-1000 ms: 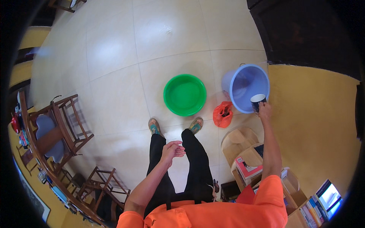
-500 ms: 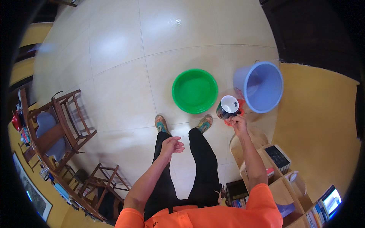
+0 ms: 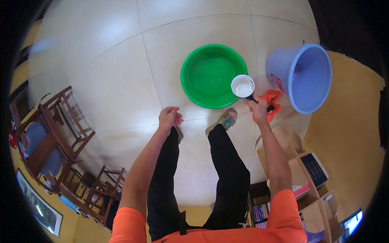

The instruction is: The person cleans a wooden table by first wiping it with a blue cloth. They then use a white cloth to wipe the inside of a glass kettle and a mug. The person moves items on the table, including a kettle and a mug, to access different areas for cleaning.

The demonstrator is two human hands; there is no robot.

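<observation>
Right hand [image 3: 259, 109] fingers pinch the mug's [image 3: 243, 86] handle [image 3: 252, 98], likely for levelness, over the basin's [image 3: 208, 77] right edge; left hand [image 3: 168, 118] fingers curl loosely.

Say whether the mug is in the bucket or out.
Out: the right hand holds the mug by the green basin, clear of the bucket.

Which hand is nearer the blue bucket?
Right. The right hand, holding the mug, is to the near left of the blue bucket; the left hand is much farther left.
</observation>
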